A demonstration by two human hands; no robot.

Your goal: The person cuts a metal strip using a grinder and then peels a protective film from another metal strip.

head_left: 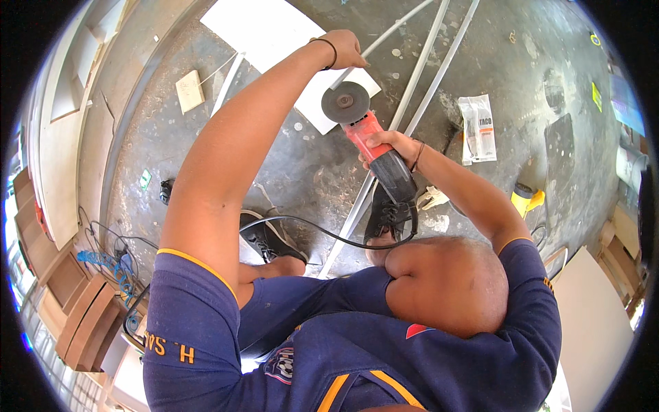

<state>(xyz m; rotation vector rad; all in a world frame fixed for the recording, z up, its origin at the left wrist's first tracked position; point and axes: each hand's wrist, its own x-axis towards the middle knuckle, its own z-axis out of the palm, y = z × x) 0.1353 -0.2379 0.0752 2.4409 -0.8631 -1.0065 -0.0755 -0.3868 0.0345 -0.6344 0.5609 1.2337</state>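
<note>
Grinder (pixel 361 132) sits in the right hand (pixel 392 145), whose fingers wrap its red body, the long axis slanting from black tail up and leftward to the disc (pixel 345 102). Just above that disc, the left hand (pixel 341 49) closes around a thin pale bar (pixel 398 27) running up and rightward, roughly across the grinder's line; whether bar and disc touch, I cannot tell.
</note>
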